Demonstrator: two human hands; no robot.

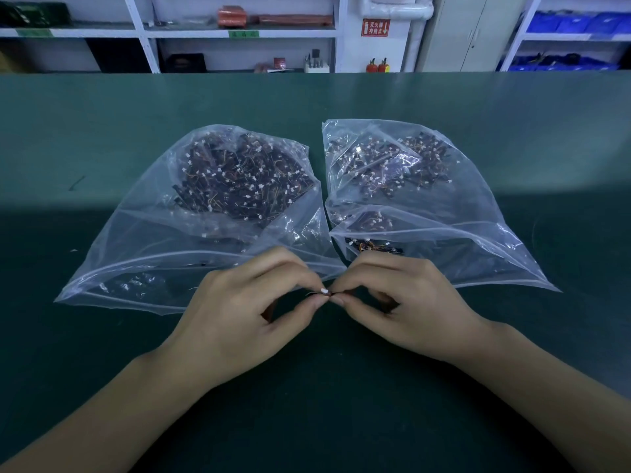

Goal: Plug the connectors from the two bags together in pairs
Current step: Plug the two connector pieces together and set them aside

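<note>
Nearest, the left hand [246,312] and right hand [406,302] meet fingertip to fingertip, each pinching one end of small white connectors [324,291], possibly already joined. Beyond them on the green table [102,131], the left bag [191,213] at eleven o'clock and the right bag [426,199] at one o'clock each hold heaped dark wired connectors.

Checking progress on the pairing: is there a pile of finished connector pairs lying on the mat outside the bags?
No, the green mat shows none; only both hands pinch one white connector.
</note>
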